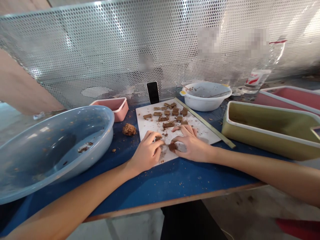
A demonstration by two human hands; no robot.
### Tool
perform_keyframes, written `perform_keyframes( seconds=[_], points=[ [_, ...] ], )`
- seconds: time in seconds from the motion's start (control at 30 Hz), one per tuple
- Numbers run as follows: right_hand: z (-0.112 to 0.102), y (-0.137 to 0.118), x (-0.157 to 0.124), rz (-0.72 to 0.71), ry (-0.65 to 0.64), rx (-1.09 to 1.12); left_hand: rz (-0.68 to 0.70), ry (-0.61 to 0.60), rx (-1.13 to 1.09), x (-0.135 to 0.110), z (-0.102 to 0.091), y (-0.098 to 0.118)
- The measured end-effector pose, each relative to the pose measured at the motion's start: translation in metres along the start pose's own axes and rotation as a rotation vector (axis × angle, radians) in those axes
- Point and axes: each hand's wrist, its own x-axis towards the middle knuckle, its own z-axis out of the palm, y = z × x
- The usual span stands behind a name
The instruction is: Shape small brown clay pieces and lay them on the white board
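Observation:
Both hands work low over a white board strewn with brown crumbs. My left hand is curled, its fingers bent about a small dark piece of clay that they partly hide. Thumb and fingers of my right hand close on a brown lump of clay at the board's near side. Just beyond the fingertips lie several small brick-shaped clay pieces, some whole, some uneven. A larger rough ball of clay rests on the blue table, left of the board.
A large blue basin stands at left, a small pink box behind it. A phone leans upright at the back. A pale strip crosses the board's right side. Rightward are a white basin, olive planter and plastic bottle.

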Motion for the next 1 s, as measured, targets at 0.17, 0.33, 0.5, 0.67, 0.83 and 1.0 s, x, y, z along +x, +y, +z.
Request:
perform_keyframes(
  seconds=[0.17, 0.33, 0.5, 0.67, 0.83, 1.0],
  points=[
    [0.004, 0.002, 0.004, 0.053, -0.037, 0.011, 0.001, 0.002, 0.007, 0.001, 0.0, -0.001],
    [0.001, 0.002, 0.005, 0.053, -0.061, 0.01, 0.008, -0.003, -0.009, 0.002, -0.002, 0.0],
    [-0.008, -0.001, 0.003, 0.005, -0.055, 0.019, 0.003, -0.013, -0.009, 0.002, -0.002, 0.0],
    [-0.011, 0.006, 0.002, -0.041, -0.082, 0.104, -0.008, -0.01, -0.001, 0.001, -0.001, 0.0],
    [-0.008, 0.015, -0.001, -0.127, -0.111, 0.218, -0.017, -0.013, -0.021, 0.0, 0.0, 0.0],
    [-0.007, 0.018, -0.003, -0.121, -0.063, 0.247, -0.003, -0.01, -0.028, 0.0, 0.001, 0.0]
  ],
)
